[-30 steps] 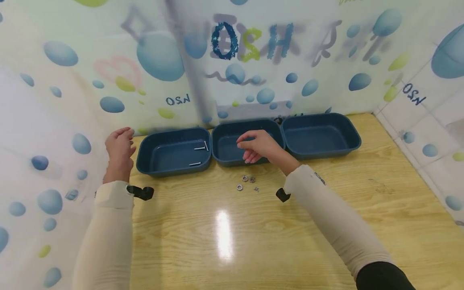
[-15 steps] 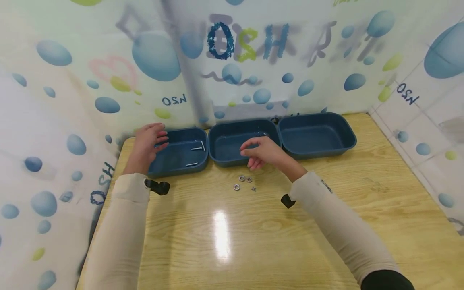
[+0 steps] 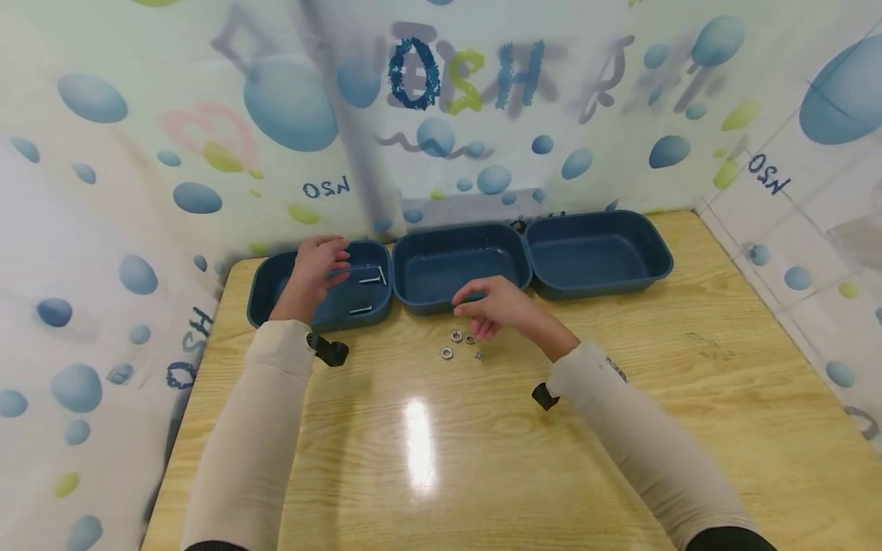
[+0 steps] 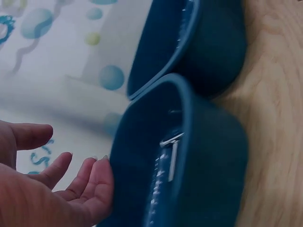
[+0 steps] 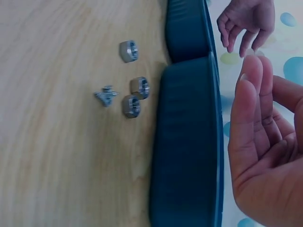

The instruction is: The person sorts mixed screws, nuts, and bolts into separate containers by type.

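Observation:
My left hand (image 3: 318, 269) hovers over the left blue bin (image 3: 262, 295), fingers loosely bent and nothing in them. Long silver screws lie at that bin's right end; one screw (image 3: 360, 310) is nearest the front wall, and a crossed pair also shows in the left wrist view, including one screw (image 4: 173, 161). Above the front rim of the middle blue bin (image 3: 430, 268) is my right hand (image 3: 498, 306), fingers softly curved and holding nothing. Just below it on the table are three metal nuts, one nut (image 3: 447, 353) lying foremost, and a small cluster of tiny screws (image 3: 478, 357).
A third blue bin (image 3: 599, 256) stands at the right of the row, with nothing seen inside. Behind the bins rises a patterned cloth wall (image 3: 296, 176), and a tiled side wall (image 3: 820, 229) bounds the right. The wooden table (image 3: 524, 467) extends toward me.
My left hand has swung right from beyond the left bin's outer end to above the bin. The right hand has come slightly nearer to me, toward the nuts. The head view has shifted a little.

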Tool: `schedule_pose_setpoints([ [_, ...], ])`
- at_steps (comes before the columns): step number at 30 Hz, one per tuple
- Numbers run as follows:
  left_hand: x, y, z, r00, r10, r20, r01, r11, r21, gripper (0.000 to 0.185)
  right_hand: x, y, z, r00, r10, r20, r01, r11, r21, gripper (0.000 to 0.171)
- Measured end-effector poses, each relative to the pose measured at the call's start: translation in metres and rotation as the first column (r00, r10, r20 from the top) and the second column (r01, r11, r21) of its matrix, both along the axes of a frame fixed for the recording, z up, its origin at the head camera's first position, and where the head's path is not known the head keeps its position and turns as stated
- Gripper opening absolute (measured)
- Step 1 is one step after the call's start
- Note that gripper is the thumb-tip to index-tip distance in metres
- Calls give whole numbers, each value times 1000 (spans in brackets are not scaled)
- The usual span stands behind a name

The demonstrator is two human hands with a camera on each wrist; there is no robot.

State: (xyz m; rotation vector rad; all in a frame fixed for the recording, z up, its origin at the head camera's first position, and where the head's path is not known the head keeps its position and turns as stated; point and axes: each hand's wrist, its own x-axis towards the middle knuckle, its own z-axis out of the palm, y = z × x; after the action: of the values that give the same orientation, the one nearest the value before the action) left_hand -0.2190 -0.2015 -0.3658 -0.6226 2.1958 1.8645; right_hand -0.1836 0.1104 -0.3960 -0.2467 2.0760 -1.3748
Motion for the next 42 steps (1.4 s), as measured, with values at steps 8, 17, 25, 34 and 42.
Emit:
schedule_pose_setpoints([
  [8,-5,22,-21,997,-59,57,60,998,-6,50,7,9,-23,1000,-6,28,6,1000,12,31],
  [17,-11,40,-36,987,-97,125,101,995,-25,44,9,21,-49,999,-35,26,34,998,55,29],
  [25,-13,50,-37,974,-171,150,191,973,-128,53,9,22,-66,996,-48,73,43,997,59,27],
  [34,-18,51,-37,966,-171,194,195,975,-110,57,10,18,-73,998,-13,64,9,997,73,31],
  [42,-21,49,-37,959,-181,217,200,977,-71,59,9,16,-72,999,2,51,-7,996,88,33],
])
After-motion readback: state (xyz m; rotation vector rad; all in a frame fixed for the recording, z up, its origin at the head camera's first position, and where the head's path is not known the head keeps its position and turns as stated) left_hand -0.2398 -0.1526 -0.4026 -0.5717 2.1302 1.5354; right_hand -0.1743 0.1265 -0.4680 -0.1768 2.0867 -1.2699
